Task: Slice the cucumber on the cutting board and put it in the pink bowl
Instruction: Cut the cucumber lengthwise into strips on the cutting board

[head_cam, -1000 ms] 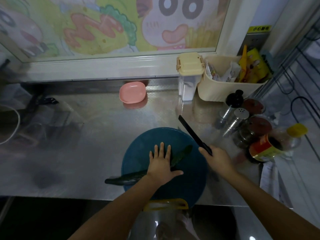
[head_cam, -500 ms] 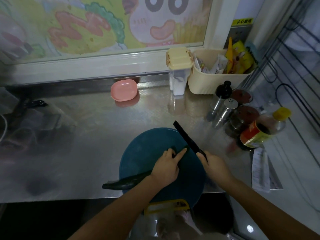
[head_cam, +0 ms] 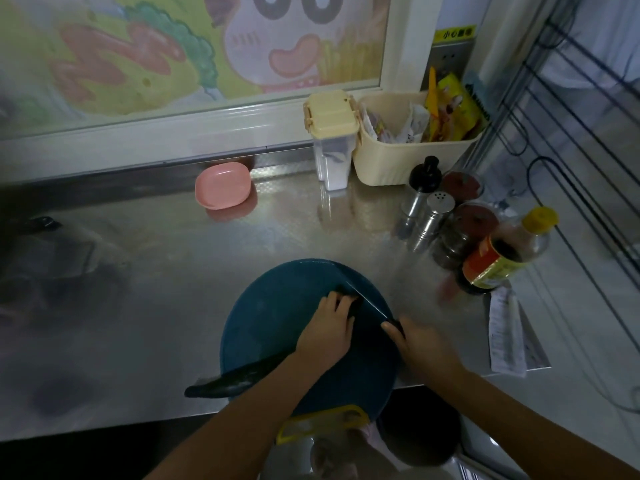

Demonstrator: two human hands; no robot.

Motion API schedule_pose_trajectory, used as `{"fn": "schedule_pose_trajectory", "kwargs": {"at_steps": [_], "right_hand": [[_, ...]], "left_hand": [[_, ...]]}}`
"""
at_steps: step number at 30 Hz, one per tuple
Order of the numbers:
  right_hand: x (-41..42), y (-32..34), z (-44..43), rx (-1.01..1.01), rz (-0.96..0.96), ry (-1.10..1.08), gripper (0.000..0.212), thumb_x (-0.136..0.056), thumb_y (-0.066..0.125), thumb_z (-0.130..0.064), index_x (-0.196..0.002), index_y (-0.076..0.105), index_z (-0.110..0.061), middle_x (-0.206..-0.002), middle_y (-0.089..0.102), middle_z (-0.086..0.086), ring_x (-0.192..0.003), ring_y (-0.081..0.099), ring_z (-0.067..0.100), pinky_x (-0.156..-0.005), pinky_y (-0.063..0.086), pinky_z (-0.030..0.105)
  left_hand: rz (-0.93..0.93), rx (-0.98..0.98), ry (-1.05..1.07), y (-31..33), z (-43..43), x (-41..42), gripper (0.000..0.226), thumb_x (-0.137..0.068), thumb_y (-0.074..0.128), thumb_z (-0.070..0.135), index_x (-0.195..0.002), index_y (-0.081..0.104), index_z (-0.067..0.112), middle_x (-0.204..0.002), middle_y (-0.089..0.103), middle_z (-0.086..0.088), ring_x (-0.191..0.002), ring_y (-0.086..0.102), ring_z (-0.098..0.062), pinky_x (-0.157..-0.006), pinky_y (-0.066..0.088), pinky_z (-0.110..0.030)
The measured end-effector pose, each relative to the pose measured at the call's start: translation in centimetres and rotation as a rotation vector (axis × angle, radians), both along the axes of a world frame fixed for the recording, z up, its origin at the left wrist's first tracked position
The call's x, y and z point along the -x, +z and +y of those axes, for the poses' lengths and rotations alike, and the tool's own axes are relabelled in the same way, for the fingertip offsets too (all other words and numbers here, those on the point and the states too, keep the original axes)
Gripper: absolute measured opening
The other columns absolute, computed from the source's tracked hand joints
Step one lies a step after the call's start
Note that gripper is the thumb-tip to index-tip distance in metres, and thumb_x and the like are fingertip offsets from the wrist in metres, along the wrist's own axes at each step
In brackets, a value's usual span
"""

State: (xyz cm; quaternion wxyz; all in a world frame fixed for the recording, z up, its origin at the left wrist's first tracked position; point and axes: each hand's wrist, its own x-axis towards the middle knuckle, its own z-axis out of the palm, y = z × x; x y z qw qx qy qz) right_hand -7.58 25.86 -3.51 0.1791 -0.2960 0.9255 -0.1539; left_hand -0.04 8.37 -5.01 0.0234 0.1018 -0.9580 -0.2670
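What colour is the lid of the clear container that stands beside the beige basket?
The lid is pale yellow, clearest in the head view.

Stainless-steel worktop: brushed and reflective, with a bright far strip and a dull, shadowed near-left part. Behind it is a wide pane covered by a pastel cartoon drawing, set in a white frame. Right of the frame is a metal socket plate, with a yellow warning sticker above it. Far right: dark wire rack, pale floor beneath. Light dim overall, brightest at the pane and the right side.
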Motion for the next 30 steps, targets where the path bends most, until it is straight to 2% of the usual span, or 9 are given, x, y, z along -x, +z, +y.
{"fn": "schedule_pose_trajectory", "kwargs": {"at_steps": [2, 4, 6, 9, 12, 19, 22, 25, 30], "right_hand": [[0.2, 0.3, 0.0, -0.021, -0.068, -0.001, 0.115, -0.059, -0.023, -0.086, -0.104, 0.053, -0.012, -0.089, 0.067, 0.011, -0.081, 0.065, 0.027, -0.068, 0.048, 0.034], [0.5, 0.6, -0.3, 0.012, -0.138, -0.015, 0.075, -0.088, 0.010, -0.069, -0.102, 0.055, -0.010, -0.091, 0.066, 0.011, -0.084, 0.064, 0.027, -0.066, 0.044, 0.032], [1.0, 0.8, -0.3, 0.047, -0.242, -0.048, 0.050, -0.096, 0.029, -0.050, -0.096, 0.057, -0.008, -0.085, 0.065, 0.012, -0.081, 0.062, 0.028, -0.064, 0.040, 0.033], [1.8, 1.2, -0.1, 0.178, -0.350, -0.084, 0.055, -0.093, 0.030, -0.049, -0.088, 0.062, -0.004, -0.079, 0.064, 0.013, -0.074, 0.060, 0.026, -0.066, 0.043, 0.033], [2.3, 1.8, 0.0, 0.249, -0.423, -0.078, 0.043, -0.098, 0.037, -0.035, -0.085, 0.063, -0.003, -0.072, 0.061, 0.005, -0.071, 0.058, 0.018, -0.059, 0.038, 0.017], [2.3, 3.0, -0.6, 0.278, -0.400, -0.093, 0.031, -0.099, 0.042, -0.025, -0.072, 0.056, -0.024, -0.065, 0.055, -0.015, -0.063, 0.054, -0.013, -0.056, 0.038, 0.012], [2.5, 3.4, -0.6, 0.245, -0.387, -0.060, 0.032, -0.100, 0.042, -0.026, -0.071, 0.055, -0.026, -0.066, 0.055, -0.013, -0.061, 0.054, -0.003, -0.057, 0.038, 0.009], [3.0, 3.3, -0.3, 0.187, -0.391, -0.041, 0.035, -0.099, 0.041, -0.032, -0.086, 0.064, -0.009, -0.073, 0.060, 0.002, -0.070, 0.057, 0.015, -0.058, 0.036, 0.019], [2.6, 3.6, -0.2, 0.226, -0.422, -0.049, 0.034, -0.099, 0.040, -0.033, -0.089, 0.064, -0.011, -0.074, 0.061, -0.005, -0.071, 0.057, 0.006, -0.058, 0.038, 0.012]], "left_hand": [[-0.004, -0.012, 0.006, -0.1, 0.0, 0.1, 0.039, -0.096, 0.045, 0.021, -0.134, 0.042, 0.015, -0.122, 0.044, -0.007, -0.108, 0.041, -0.020, -0.095, 0.039, -0.031], [0.010, -0.019, 0.008, -0.2, 0.0, 0.1, 0.040, -0.095, 0.046, 0.020, -0.134, 0.043, 0.016, -0.121, 0.044, -0.007, -0.107, 0.041, -0.019, -0.095, 0.038, -0.030], [0.020, -0.027, 0.006, -0.1, 0.0, 0.2, 0.039, -0.095, 0.047, 0.019, -0.133, 0.044, 0.017, -0.119, 0.045, -0.006, -0.106, 0.042, -0.018, -0.094, 0.039, -0.030], [0.018, -0.047, 0.019, -0.2, -0.1, 0.3, 0.038, -0.095, 0.046, 0.020, -0.133, 0.043, 0.019, -0.119, 0.044, -0.004, -0.106, 0.041, -0.017, -0.093, 0.038, -0.028], [0.011, -0.065, 0.022, -0.2, -0.2, 0.3, 0.039, -0.096, 0.045, 0.021, -0.134, 0.042, 0.020, -0.120, 0.044, -0.003, -0.106, 0.040, -0.016, -0.094, 0.039, -0.029], [0.013, -0.097, 0.020, 0.0, -0.3, 0.2, 0.042, -0.095, 0.048, 0.021, -0.137, 0.041, 0.020, -0.119, 0.043, -0.005, -0.107, 0.041, -0.016, -0.092, 0.036, -0.024], [0.017, -0.071, -0.039, 0.1, -0.4, 0.3, 0.045, -0.093, 0.053, 0.013, -0.137, 0.044, 0.015, -0.117, 0.048, -0.011, -0.104, 0.045, -0.023, -0.092, 0.039, -0.029], [0.037, -0.033, -0.080, -0.1, -0.7, 0.4, 0.044, -0.089, 0.058, 0.006, -0.132, 0.052, 0.010, -0.109, 0.054, -0.015, -0.097, 0.051, -0.028, -0.085, 0.047, -0.036], [0.039, -0.081, -0.030, 0.2, -0.4, 0.4, 0.041, -0.091, 0.056, 0.011, -0.131, 0.051, 0.013, -0.112, 0.051, -0.013, -0.101, 0.048, -0.024, -0.088, 0.038, -0.027]]}}
